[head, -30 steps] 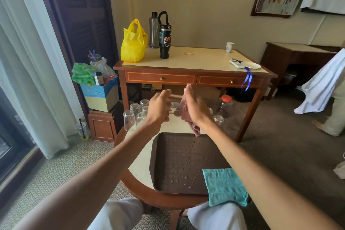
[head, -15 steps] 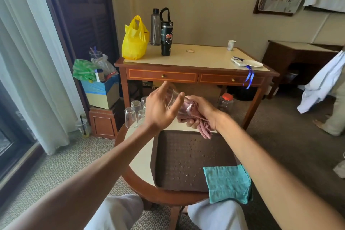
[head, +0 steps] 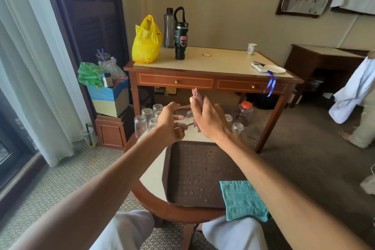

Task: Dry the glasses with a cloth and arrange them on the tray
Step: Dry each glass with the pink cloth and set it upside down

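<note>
From the head view, the left hand (head: 169, 126) curls around a glass (head: 183, 116) held sideways above the surface's far edge. The right hand (head: 209, 119) grips a pink cloth (head: 197, 97) against the glass. The wet tray (head: 192, 168) lies below.

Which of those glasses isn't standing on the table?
The glass held sideways in the left hand, with the right hand holding a pink cloth against it. The other glasses all stand on the table.
</note>
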{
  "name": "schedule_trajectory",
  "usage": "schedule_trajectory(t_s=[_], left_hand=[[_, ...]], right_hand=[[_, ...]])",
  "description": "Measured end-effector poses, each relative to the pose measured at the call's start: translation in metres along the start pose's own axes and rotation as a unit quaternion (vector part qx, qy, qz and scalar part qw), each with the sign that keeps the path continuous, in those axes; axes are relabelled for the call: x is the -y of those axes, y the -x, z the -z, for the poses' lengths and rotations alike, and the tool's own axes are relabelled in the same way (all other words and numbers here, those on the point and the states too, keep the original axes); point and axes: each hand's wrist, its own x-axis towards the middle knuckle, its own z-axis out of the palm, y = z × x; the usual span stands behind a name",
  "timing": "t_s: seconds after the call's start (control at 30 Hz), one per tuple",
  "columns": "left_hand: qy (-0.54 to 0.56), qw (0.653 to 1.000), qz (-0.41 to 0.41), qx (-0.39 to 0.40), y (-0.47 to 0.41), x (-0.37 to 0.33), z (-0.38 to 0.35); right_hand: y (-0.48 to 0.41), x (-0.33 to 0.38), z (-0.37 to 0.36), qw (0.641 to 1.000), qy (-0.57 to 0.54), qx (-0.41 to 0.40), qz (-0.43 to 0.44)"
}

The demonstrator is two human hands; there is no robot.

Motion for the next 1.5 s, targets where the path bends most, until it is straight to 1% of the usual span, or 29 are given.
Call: schedule_trajectory(t_s=[0.07,0.13,0.17,0.23,0.3,0.33,0.37,0.4,0.47,0.53,0.57,0.6,0.63,0.7,0.73,0.77,0.83,0.9,0.97,1.07,1.1,1.17,1.2,1.23,1.27,1.37,1.4,1.43,1.5], left_hand=[[-0.054,0.998,-0.023,-0.017,0.000,-0.001,-0.002],[-0.131,0.982,-0.132,-0.037,-0.001,-0.001,-0.004],[-0.172,0.961,-0.213,-0.045,-0.003,0.000,-0.004],[-0.253,0.884,-0.388,-0.058,-0.006,0.004,0.001],[-0.328,0.772,-0.542,-0.047,-0.005,0.006,0.008],[-0.359,0.711,-0.604,-0.028,-0.006,0.006,0.011],[-0.385,0.661,-0.644,-0.007,-0.005,0.006,0.013],[-0.404,0.628,-0.665,0.010,-0.006,0.006,0.015],[-0.421,0.607,-0.674,0.019,-0.010,0.006,0.018],[-0.417,0.626,-0.659,-0.002,-0.014,0.007,0.018],[-0.409,0.653,-0.637,-0.019,-0.018,0.007,0.017],[-0.390,0.701,-0.596,-0.032,-0.021,0.007,0.015],[-0.359,0.767,-0.530,-0.037,-0.024,0.005,0.012],[-0.261,0.904,-0.339,-0.020,-0.022,-0.001,0.003],[-0.225,0.943,-0.244,-0.014,-0.018,-0.005,-0.002],[-0.213,0.960,-0.183,-0.012,-0.013,-0.008,-0.006],[-0.219,0.961,-0.167,-0.017,-0.009,-0.012,-0.011],[-0.248,0.937,-0.242,-0.046,-0.009,-0.013,-0.011],[-0.321,0.863,-0.380,-0.085,-0.007,-0.011,-0.007],[-0.410,0.684,-0.594,-0.104,0.000,-0.006,0.001],[-0.425,0.642,-0.633,-0.085,0.003,-0.006,0.002],[-0.442,0.603,-0.661,-0.059,0.003,-0.003,0.003],[-0.444,0.602,-0.661,-0.063,0.002,0.000,0.003],[-0.434,0.618,-0.651,-0.077,0.004,0.002,0.002],[-0.413,0.656,-0.625,-0.089,0.002,0.005,0.002],[-0.306,0.849,-0.426,-0.070,-0.009,0.003,-0.003],[-0.274,0.892,-0.355,-0.063,-0.014,0.000,-0.005],[-0.248,0.920,-0.298,-0.057,-0.016,-0.004,-0.006],[-0.220,0.947,-0.227,-0.050,-0.015,-0.010,-0.009]], right_hand=[[0.000,-0.008,-0.002,0.999,-0.017,-0.004,-0.041],[-0.002,-0.010,-0.001,0.988,-0.087,0.060,-0.111],[-0.004,-0.011,0.000,0.967,-0.152,0.120,-0.166],[-0.005,-0.017,0.009,0.870,-0.322,0.241,-0.284],[-0.002,-0.023,0.020,0.751,-0.431,0.342,-0.366],[0.001,-0.025,0.023,0.708,-0.455,0.385,-0.379],[0.003,-0.027,0.024,0.683,-0.463,0.414,-0.383],[0.004,-0.028,0.025,0.670,-0.466,0.430,-0.386],[0.006,-0.028,0.021,0.673,-0.464,0.411,-0.404],[0.005,-0.027,0.012,0.713,-0.450,0.349,-0.409],[0.005,-0.024,0.010,0.747,-0.439,0.299,-0.400],[0.003,-0.023,0.005,0.784,-0.423,0.246,-0.381],[0.002,-0.021,0.002,0.816,-0.411,0.200,-0.354],[0.001,-0.015,-0.007,0.877,-0.354,0.135,-0.294],[0.001,-0.014,-0.011,0.907,-0.309,0.119,-0.261],[0.001,-0.013,-0.012,0.929,-0.274,0.099,-0.230],[0.003,-0.010,-0.010,0.934,-0.285,0.058,-0.207],[0.004,-0.007,-0.006,0.912,-0.350,0.077,-0.199],[0.001,-0.010,0.000,0.874,-0.407,0.137,-0.230],[0.002,-0.016,0.008,0.774,-0.475,0.258,-0.331],[0.004,-0.018,0.009,0.755,-0.487,0.273,-0.345],[0.008,-0.016,0.011,0.743,-0.501,0.266,-0.353],[0.010,-0.012,0.012,0.749,-0.506,0.244,-0.352],[0.011,-0.011,0.009,0.764,-0.504,0.208,-0.346],[0.011,-0.012,0.006,0.781,-0.501,0.174,-0.329],[0.008,-0.010,-0.006,0.837,-0.478,0.100,-0.247],[0.007,-0.009,-0.010,0.862,-0.450,0.079,-0.218],[0.007,-0.009,-0.013,0.884,-0.420,0.051,-0.197],[0.007,-0.012,-0.015,0.905,-0.392,0.008,-0.165]])
